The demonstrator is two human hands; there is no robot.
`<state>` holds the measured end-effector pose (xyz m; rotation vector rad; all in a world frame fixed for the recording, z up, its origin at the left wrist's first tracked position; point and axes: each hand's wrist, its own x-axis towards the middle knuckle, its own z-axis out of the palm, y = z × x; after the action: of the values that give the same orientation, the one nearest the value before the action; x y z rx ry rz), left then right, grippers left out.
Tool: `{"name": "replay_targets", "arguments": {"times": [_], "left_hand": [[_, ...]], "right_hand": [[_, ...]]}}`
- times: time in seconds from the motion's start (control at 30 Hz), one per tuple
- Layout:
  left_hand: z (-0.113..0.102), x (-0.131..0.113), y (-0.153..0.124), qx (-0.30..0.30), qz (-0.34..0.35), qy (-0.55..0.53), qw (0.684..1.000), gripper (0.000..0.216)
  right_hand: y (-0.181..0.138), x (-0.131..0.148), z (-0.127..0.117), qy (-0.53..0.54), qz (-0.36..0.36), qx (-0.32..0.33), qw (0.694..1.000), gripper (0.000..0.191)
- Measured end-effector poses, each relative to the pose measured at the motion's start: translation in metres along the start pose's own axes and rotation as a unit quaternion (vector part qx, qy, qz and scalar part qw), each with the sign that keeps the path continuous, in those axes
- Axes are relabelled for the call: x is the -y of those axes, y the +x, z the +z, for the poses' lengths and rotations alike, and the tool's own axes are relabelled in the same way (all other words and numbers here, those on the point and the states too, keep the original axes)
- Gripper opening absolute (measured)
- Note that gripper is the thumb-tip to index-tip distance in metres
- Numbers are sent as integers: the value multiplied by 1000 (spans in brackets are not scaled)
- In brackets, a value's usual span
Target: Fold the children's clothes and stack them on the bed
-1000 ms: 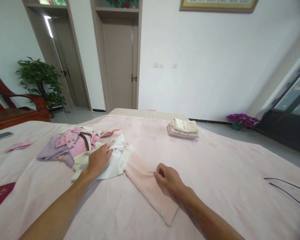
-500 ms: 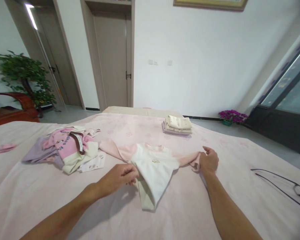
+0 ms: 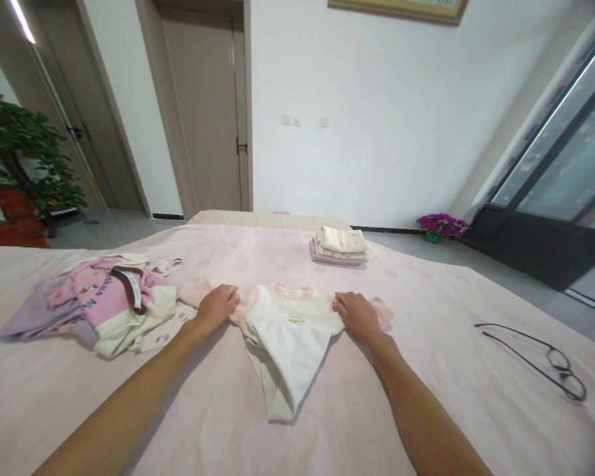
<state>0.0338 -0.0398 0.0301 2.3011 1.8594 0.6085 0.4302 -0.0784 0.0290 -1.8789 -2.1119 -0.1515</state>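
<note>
Baby shirt (image 3: 290, 334), centre of frame, seemingly soft, light, limp; best pinched at shoulder seams. Left hand (image 3: 218, 307) and right hand (image 3: 357, 314) open, pressed flat on it, gripping nothing.

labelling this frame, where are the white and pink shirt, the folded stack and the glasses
white and pink shirt (image 3: 287, 337), head view, on its white front
folded stack (image 3: 338, 243), head view, on the top piece
glasses (image 3: 556, 359), head view, on a lens
</note>
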Motion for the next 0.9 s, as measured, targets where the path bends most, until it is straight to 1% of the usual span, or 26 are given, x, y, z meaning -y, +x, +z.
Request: {"name": "replay_targets", "arguments": {"times": [0.13,0.2,0.27,0.33,0.4,0.47,0.53,0.6,0.67,0.77,0.87,0.9], "left_hand": [[1,8,14,20,-6,29,999,28],[-1,10,19,32,-14,36,999,26],[-4,11,22,45,-22,38,998,20],[-9,13,24,49,-19,33,998,16],[-16,14,26,41,-13,21,999,20],[-27,13,30,13,-10,-32,999,27],[-41,8,33,-38,-3,-124,992,31],[-60,0,35,-99,13,-220,970,30],[-83,-13,34,-138,32,-279,950,29],[-121,-32,21,-158,48,-308,937,31],[-158,-47,-1,-159,47,-333,928,31],[-170,-51,-10,-156,32,-355,921,32]], "right_hand": [[2,2,-8,9,26,22,999,31],[4,4,-12,7,38,45,998,26],[6,4,-17,-2,45,47,998,22],[8,1,-24,18,38,13,999,22],[12,-3,-33,92,39,-32,994,24],[16,-9,-45,178,56,-73,980,27],[23,-12,-60,253,64,-113,959,27],[28,-12,-78,327,58,-154,930,27],[31,-10,-100,400,60,-182,896,28],[25,-3,-137,463,59,-201,861,29],[6,4,-174,497,40,-200,844,31],[-2,6,-186,504,36,-195,841,32]]}}
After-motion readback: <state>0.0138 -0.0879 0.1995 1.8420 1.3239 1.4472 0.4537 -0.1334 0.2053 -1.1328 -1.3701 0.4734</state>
